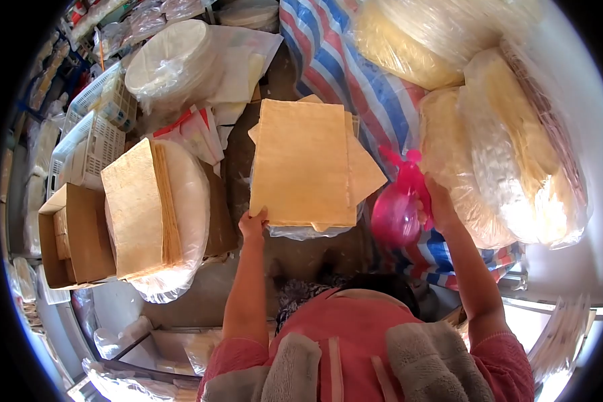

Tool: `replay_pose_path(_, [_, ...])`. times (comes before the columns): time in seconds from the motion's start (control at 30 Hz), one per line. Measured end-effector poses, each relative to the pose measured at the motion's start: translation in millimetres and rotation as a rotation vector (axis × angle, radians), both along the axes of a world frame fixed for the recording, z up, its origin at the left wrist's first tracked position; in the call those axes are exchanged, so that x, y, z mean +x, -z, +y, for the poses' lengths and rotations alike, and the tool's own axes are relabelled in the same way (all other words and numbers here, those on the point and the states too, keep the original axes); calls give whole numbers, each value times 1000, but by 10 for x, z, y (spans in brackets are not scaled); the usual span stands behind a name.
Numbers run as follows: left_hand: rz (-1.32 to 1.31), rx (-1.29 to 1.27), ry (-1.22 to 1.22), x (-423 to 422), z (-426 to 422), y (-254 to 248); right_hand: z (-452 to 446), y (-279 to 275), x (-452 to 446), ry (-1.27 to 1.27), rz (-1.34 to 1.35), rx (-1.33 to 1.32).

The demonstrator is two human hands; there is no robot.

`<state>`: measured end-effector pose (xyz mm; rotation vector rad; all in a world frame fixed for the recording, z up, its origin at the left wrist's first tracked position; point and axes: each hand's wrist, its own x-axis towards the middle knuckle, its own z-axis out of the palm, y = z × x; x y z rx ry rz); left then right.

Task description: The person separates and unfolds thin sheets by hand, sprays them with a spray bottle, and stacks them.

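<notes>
Since the middle stack [301, 164] of tan sheets sits right in front of you, everything's placed relative to that. Way out left of it you've got a cardboard box [87, 244], then the side stack [132, 211], a bunch of similar sheets, fairly neatly lined up, lying partly over a round plastic-wrapped bundle [193, 201]. Whether that pile is finished or waiting, can't tell from one view, so don't count it either way.

Your left hand [253, 224] is at the near left corner of the middle stack, fingers closed on the edge. How many sheets you've pinched, no idea. The top one lies flat and pretty square to you, with other corners poking out underneath at odd angles, so I'd say there's a fair bit left in that pile and you're somewhere mid-job.

Just right of the stack, clear of it, is your pink spray bottle [398, 214], held up with its top seemingly aimed toward the sheets. Your right hand [439, 201] has its fingers wrapped around it. Can't see if you're squeezing the trigger, no mist shows, and I can't tell whether the top sheet is damp, so no calling that one done. Further right of the stack, the big wrapped bundles [449, 161] look bagged up and untouched.
</notes>
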<state>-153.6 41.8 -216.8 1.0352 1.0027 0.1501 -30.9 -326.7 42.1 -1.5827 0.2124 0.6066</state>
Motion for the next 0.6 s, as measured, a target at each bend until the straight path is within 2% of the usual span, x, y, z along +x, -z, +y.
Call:
replay_pose_path(0.03, [-59, -4, -35, 25, -62, -147, -55, 82, -24, -32, 30, 13])
replay_pose_path(0.1, [-173, -6, -105, 58, -192, -417, -122, 431, -66, -152, -121, -275])
replay_pose_path(0.13, [-233, 57, -103, 89, -244, -506, -53, 447, -95, -213, -201, -418])
replay_pose_path(0.17, [-293, 119, -102, 124, -294, -580, -53, 356, -135, -315, -141, -479])
replay_pose_path(0.23, [-357, 314, -65, 210, -364, -834, 45, -31, -194, -292, 18, -336])
replay_pose_path(0.3, [-372, 578, 15, 349, -397, -1256, -51, -115, -219, -236, 95, -205])
replay_pose_path(0.43, [-630, 549, 6, 502, -416, -1834, -237, -226, -322, -85, -37, 176])
replay_pose_path(0.53, [-616, 261, -16, 376, -379, -2027, -282, -367, -374, -37, -108, 126])
replay_pose_path(0.6, [-622, 23, -91, 266, -249, -1773, -280, -429, -389, -52, -166, 63])
